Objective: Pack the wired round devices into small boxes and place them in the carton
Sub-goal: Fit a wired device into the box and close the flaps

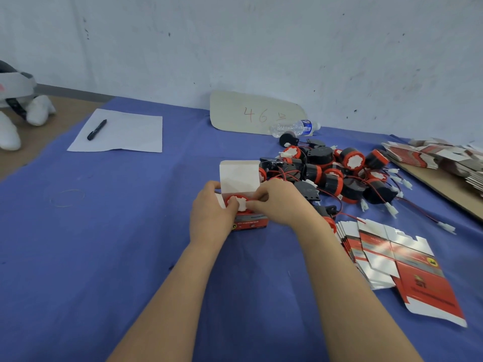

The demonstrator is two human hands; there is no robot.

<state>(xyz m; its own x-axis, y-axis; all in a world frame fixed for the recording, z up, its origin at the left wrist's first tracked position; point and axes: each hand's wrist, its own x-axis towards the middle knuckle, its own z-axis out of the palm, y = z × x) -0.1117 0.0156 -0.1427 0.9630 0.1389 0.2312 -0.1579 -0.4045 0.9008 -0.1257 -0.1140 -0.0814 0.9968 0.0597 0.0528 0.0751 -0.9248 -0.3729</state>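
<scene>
We face a scuffed, pale wall (261, 37); a blue cloth (109, 244) spreads below it; a bare brown surface (49, 137) shows at left.

Box (250, 222) on table (130, 231), device (242, 204) inside.
Device pile (332, 176) at two o'clock, flat boxes (392, 257) at four, paper (125, 131) at ten.

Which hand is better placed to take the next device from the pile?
Likely the right hand, pinching the boxed round device: the device pile lies right beside it, while the left hand grips the small box.
</scene>
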